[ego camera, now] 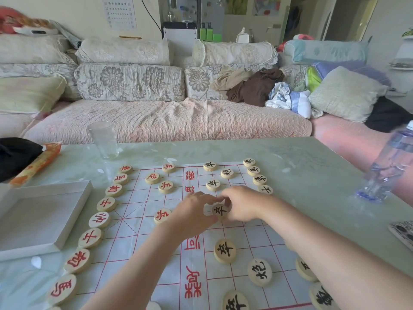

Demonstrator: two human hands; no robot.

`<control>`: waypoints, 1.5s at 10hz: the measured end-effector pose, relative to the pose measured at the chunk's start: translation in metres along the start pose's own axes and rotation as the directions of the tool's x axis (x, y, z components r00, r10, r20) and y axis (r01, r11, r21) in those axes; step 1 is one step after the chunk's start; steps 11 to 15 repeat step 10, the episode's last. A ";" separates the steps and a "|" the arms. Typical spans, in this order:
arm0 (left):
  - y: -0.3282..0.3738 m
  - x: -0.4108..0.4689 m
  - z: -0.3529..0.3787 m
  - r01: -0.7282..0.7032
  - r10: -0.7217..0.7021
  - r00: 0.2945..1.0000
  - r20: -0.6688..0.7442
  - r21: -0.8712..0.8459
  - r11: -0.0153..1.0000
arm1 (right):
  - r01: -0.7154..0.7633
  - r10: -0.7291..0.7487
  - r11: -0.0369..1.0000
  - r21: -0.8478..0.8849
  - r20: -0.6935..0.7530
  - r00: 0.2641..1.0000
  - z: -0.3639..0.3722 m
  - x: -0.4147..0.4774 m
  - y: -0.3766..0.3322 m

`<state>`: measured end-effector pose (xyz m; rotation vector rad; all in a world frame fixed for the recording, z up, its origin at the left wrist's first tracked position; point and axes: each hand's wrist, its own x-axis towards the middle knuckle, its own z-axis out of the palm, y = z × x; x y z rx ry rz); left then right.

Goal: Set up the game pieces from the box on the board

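A thin white board sheet [143, 199] with red grid lines lies on the table. Round wooden pieces with red characters [99, 219] line its left edge, and several stand further in. Pieces with black characters [259, 180] line the right edge and right half. In the board's middle, my left hand [192, 217] and my right hand [243, 205] meet around one black-character piece [220, 210]. Fingertips of both hands touch its rim, and it rests on the sheet. The white box lid or tray [55, 239] sits to the left of the board with nothing visible inside.
A clear glass [104, 139] stands at the table's far left. A black bag [15, 155] and an orange packet [36, 164] lie beyond the box. A plastic water bottle [388, 162] stands at the right edge, a patterned object [403, 234] below it. A sofa runs behind the table.
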<state>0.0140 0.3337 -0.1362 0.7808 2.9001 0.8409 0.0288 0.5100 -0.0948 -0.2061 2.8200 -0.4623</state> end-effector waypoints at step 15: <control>-0.002 -0.010 -0.004 -0.005 0.003 0.995 -0.097 -0.019 1.000 | 0.017 -0.013 0.994 0.103 -0.039 0.999 -0.003 -0.004 0.007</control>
